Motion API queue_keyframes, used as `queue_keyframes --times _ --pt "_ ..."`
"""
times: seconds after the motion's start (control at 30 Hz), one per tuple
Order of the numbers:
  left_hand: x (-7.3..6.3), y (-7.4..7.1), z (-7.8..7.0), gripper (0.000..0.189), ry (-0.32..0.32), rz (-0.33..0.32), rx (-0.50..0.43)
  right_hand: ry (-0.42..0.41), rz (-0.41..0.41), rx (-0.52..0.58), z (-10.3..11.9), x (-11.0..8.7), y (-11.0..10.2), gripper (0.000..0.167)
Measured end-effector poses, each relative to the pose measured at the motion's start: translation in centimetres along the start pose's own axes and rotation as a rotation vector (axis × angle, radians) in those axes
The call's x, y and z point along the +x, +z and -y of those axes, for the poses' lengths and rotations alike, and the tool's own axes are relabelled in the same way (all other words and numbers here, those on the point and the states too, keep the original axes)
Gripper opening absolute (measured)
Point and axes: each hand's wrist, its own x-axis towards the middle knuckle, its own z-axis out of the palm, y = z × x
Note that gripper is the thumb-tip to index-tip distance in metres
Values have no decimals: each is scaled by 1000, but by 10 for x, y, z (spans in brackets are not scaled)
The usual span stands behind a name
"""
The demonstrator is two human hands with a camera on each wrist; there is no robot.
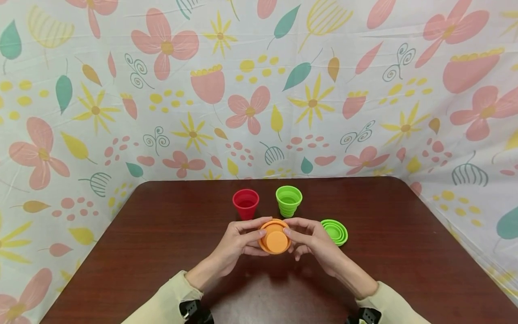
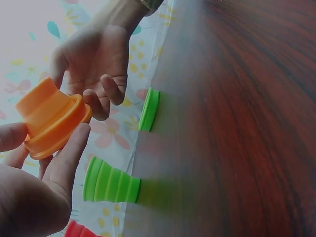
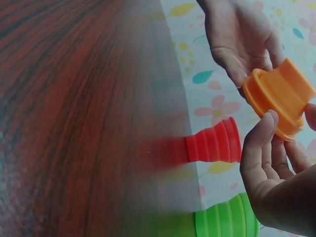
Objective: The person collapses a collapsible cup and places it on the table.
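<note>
An orange collapsible cup [image 1: 277, 241], partly folded, is held above the table with its base turned toward the head camera. My left hand [image 1: 239, 240] grips its left side, thumb on the base side and fingers around the rim. From the right, my right hand [image 1: 313, 240] pinches the opposite edge between thumb and fingers. In the left wrist view the orange cup [image 2: 52, 118] shows its narrow base part standing out from the wider folded rings. Just beyond the hands stand a red cup [image 1: 246, 203] and a green cup [image 1: 288, 200], both extended and upright.
A second green cup [image 1: 335, 232], folded flat, lies on the table right behind my right hand. The dark brown wooden table [image 1: 170, 225] ends at a floral-print cloth [image 1: 251, 90] hanging behind it and along its sides.
</note>
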Motion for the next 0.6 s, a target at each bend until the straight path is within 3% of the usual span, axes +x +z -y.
queue_keyframes --times 0.6 --pt "-2 -1 0 42 -4 -22 16 8 16 13 1 0 3 39"
